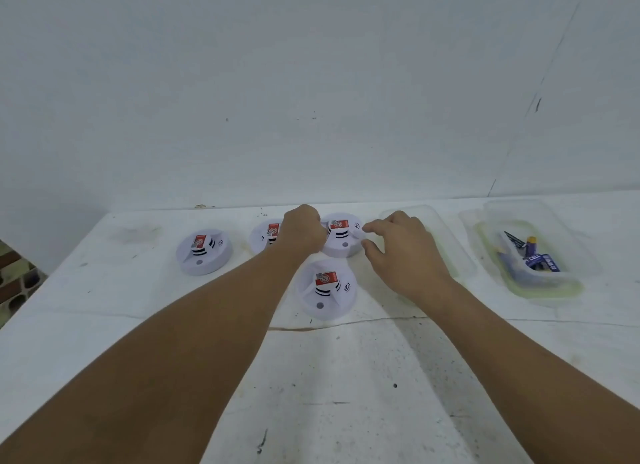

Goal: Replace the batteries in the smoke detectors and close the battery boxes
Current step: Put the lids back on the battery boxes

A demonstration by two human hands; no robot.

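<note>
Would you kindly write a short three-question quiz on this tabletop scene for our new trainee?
1. How many smoke detectors lie on the table?
2. True or false: the batteries lie loose on the table.
3. Which detector do both hands reach for: A) far left, B) nearest, C) far right?

Key:
1. Four.
2. False: they lie in a clear tray on the right.
3. C: the left hand and right hand are at the far right detector.
</note>
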